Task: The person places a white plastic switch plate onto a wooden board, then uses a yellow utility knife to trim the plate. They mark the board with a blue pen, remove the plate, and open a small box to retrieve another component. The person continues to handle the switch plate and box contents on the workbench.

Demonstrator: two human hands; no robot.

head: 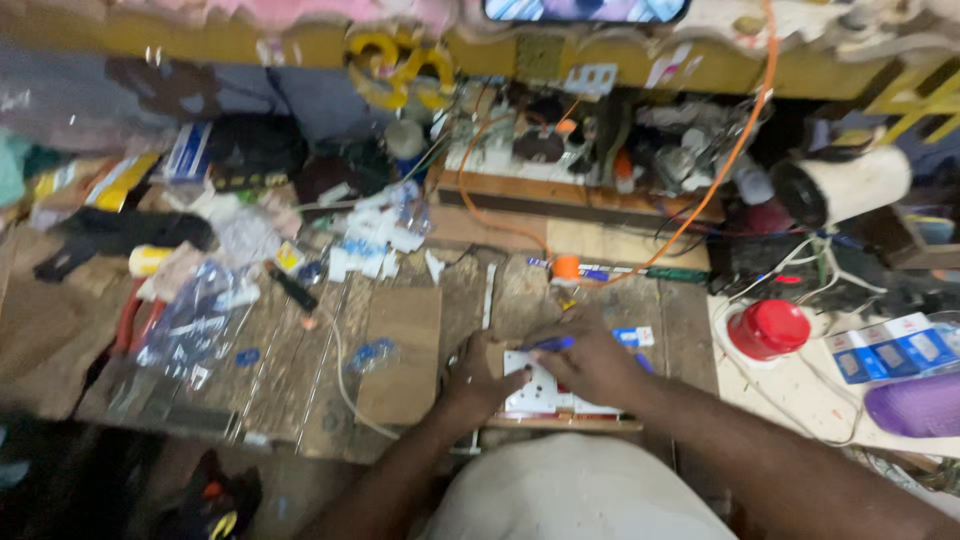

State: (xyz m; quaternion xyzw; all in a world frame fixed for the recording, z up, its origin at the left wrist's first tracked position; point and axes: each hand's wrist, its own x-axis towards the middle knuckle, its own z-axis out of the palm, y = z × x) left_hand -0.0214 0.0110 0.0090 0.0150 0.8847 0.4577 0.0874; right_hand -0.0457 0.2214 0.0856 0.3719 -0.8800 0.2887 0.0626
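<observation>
My left hand (480, 378) rests on the left side of a flat white electrical plate (548, 392) lying on a wooden workbench (300, 350), pressing it down. My right hand (592, 362) lies over the plate's right part and grips a thin blue-handled tool (548, 344) that points left across the plate. The plate is mostly hidden under both hands. The frame is blurred, so small parts on the plate cannot be made out.
A cardboard piece (402, 350) lies left of the hands. Plastic bags and packets (200, 310) clutter the left. A red-lidded jar (768, 330), white-blue boxes (890, 350) and a purple object (915, 403) sit at right. An orange cable (720, 160) crosses the back.
</observation>
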